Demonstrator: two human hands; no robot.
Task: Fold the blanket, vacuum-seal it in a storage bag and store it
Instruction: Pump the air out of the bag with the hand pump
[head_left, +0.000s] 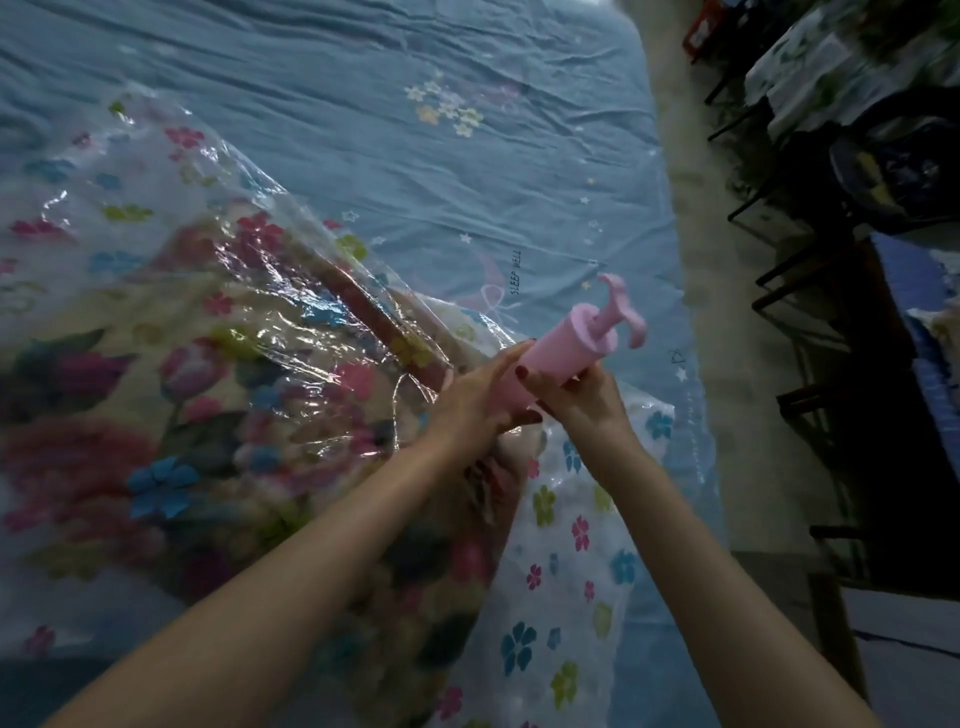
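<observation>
A clear storage bag (561, 545) printed with small coloured flowers lies on the bed. Inside it shows the folded floral blanket (171, 415), cream with red and pink blooms. Over the bag's right part I hold a pink hand pump (576, 345), tilted with its handle up and to the right. My left hand (480, 400) wraps the pump's lower end close to the bag. The pump's barrel is gripped from below by my right hand (576, 400). The pump's tip is hidden behind my hands.
The bed has a blue sheet (415, 156) with small flower and star prints. Along its right edge runs a pale strip of floor (727, 338). Dark metal furniture frames (810, 291) and cluttered items stand at the far right.
</observation>
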